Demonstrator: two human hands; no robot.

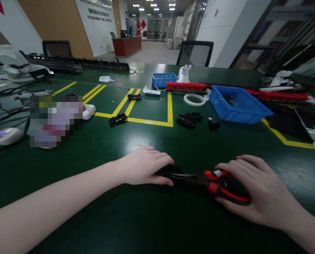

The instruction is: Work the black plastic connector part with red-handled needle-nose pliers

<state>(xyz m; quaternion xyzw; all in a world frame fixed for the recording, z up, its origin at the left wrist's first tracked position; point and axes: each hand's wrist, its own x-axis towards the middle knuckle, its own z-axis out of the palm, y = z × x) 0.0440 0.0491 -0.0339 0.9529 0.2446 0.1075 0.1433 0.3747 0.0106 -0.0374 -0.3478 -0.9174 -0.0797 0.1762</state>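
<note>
My left hand (149,165) is closed round a small black part (166,171) low over the green table, most of it hidden by my fingers and thumb. From the right, my right hand (260,190) grips a pair of long-nose pliers (209,181) by their red and black handles. The jaws point left and their tips meet the black part at my left fingertips. Whether the jaws are clamped on it, I cannot tell. Beyond my hands lie similar black parts: a pair (187,120) side by side and a single one (118,119) on the yellow tape.
A blue bin (239,106) stands at the right, a smaller blue bin (164,79) farther back. Between them lies a white ring of tape (194,100). A mouse (6,136), cables and a blurred-out phone-like object (57,121) occupy the left. Red strips (186,86) run along the back.
</note>
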